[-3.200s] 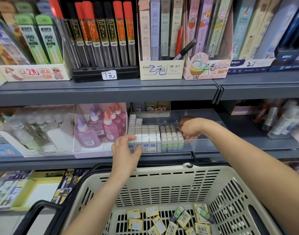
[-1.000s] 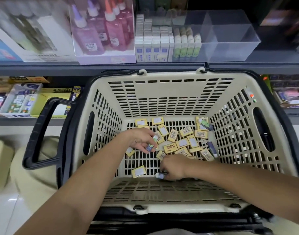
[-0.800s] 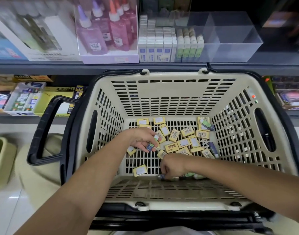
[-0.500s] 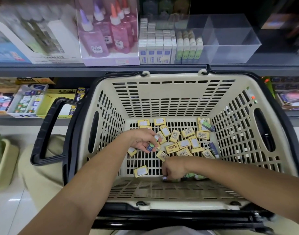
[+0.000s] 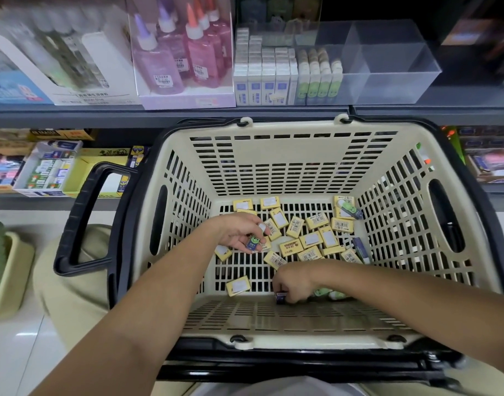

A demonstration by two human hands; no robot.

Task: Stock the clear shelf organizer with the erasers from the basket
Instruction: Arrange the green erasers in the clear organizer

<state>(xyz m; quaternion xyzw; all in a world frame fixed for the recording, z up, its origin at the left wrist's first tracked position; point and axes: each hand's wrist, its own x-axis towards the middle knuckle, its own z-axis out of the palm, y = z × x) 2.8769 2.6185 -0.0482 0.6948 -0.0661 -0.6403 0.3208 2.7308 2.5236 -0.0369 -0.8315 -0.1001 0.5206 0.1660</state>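
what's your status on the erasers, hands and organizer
Left hand shut on a blue-sleeved eraser. Right hand closing on another at basket floor. Organizer right compartments bare. Nothing in the way.

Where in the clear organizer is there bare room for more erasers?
The clear organizer is bare in its right compartments, right of the green-sleeved erasers. Its left side is crowded with white boxed erasers, packed against the green ones.

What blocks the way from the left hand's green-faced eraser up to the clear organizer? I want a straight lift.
Nothing visible does. The left hand holds the eraser inside the basket, whose top is open. The clear organizer sits on the shelf above the basket's far rim, its right compartments empty.
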